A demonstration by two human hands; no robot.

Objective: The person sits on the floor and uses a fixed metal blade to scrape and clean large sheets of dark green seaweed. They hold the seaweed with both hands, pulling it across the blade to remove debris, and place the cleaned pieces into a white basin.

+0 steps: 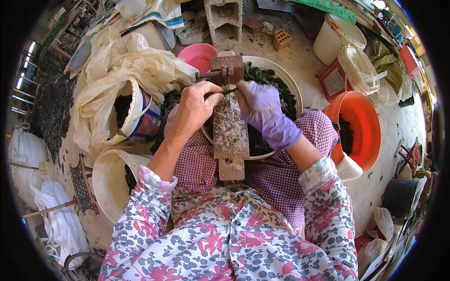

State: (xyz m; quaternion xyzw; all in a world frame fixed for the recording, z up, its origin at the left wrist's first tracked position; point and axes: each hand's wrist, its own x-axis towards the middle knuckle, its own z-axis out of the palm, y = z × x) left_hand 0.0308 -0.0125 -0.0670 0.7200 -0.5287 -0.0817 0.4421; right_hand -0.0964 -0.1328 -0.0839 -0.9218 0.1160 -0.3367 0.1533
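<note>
A narrow dark green strip, perhaps seaweed (230, 91), is stretched between both hands across a thin upright blade or wire (230, 79) at the board's far end. My bare left hand (200, 102) pinches its left end between thumb and fingers. The other end is in my right hand (260, 105), in a purple rubber glove. Below them lies a worn wooden board (230, 133) dusted with white grains, with a block and a rusty bolt (210, 75) at its far end. Under the board, a wide white tub (298, 95) holds dark green leafy material (270, 79).
A pink basin (198, 56) and a concrete block (224, 21) stand beyond the board. To the left are a paint bucket (146, 116), draped plastic sheeting (102, 80) and a white bucket (109, 182). On the right are an orange bucket (365, 130) and white pails (327, 38).
</note>
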